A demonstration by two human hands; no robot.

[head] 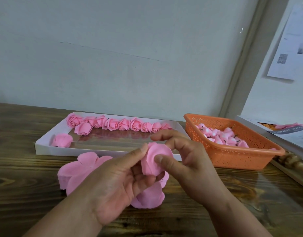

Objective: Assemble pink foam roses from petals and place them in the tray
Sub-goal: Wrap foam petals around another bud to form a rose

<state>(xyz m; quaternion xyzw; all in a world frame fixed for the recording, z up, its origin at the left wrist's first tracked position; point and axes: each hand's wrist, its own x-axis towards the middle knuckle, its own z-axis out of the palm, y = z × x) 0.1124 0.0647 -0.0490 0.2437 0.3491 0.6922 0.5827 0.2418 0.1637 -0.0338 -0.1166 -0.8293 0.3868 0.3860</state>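
- Both hands meet over the wooden table [215, 211]: left hand [113, 182] and right hand [186, 161] pinch a half-wrapped pink rose [156, 159].
- Left of them lies a petal stack [75, 171].
- Beyond, the tray [44, 144] holds finished roses [111, 124].
- Right of the hands stands an orange basket [233, 156].

Pink roses [111, 124], pink petals [75, 171]; white tray [44, 147]; orange perforated basket [233, 156]; dark wood-grain bench [27, 202].
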